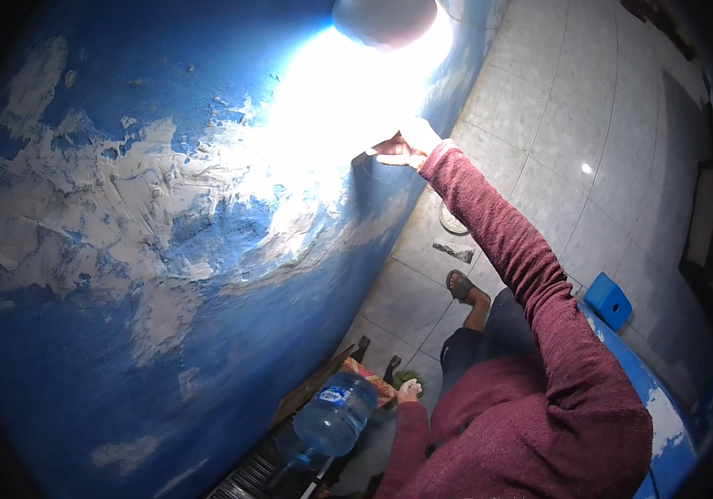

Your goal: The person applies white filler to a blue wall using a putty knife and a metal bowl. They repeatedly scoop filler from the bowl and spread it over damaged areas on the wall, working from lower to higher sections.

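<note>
My right arm, in a maroon sleeve, reaches up to the blue wall (231,333), where rough white filler (90,216) is spread in uneven patches. At the brightly lit part of the wall, my right hand (410,148) has its thumb and fingers drawn together; glare hides what they hold. A white rounded lamp (385,18) shines just above this hand. Low beside my body, my left hand (409,391) is curled against a small green thing (419,380) whose kind I cannot make out. To its left lies a large clear-blue water jug (335,416).
Grey tiles (531,125) cover the floor right of the wall. A round pale lid or dish (453,219) and a grey scrap (453,250) lie near my sandalled foot (461,287). A blue stool (607,301) stands at right, beside a blue surface with white patches (666,420).
</note>
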